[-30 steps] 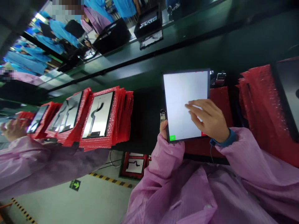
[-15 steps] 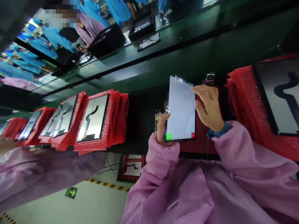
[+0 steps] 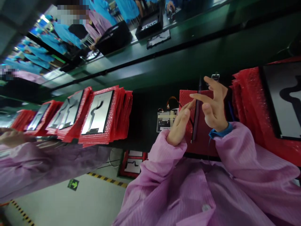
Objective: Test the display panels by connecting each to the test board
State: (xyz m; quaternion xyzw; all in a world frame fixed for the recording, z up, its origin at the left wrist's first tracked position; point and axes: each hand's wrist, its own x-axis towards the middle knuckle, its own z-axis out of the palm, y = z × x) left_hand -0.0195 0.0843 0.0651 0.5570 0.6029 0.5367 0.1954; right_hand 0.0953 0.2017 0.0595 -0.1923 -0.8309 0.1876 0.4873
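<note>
A thin display panel (image 3: 197,119) stands nearly edge-on to me above a red mat (image 3: 205,138), so its faces hardly show. My left hand (image 3: 178,127) is at its left side, fingers extended and fingertips against it, supporting it. On the other side is my right hand (image 3: 215,106), with a blue wristband and fingers spread; one finger reaches across the panel, and whether it touches is unclear. A circuit board (image 3: 164,121) with a cable lies left of my left hand. Behind my right hand is a small metal fixture (image 3: 215,77).
Stacks of panels in red bubble wrap stand left (image 3: 97,113) and right (image 3: 249,103). Beyond the bench ledge are black bins (image 3: 115,39) and a loose panel (image 3: 158,39). A co-worker's hand (image 3: 11,138) is at far left. A red tray (image 3: 122,166) sits below the bench.
The panel has turned from showing its lit white face to edge-on. My left hand has shifted right along with it. The circuit board and red mat now show more fully.
</note>
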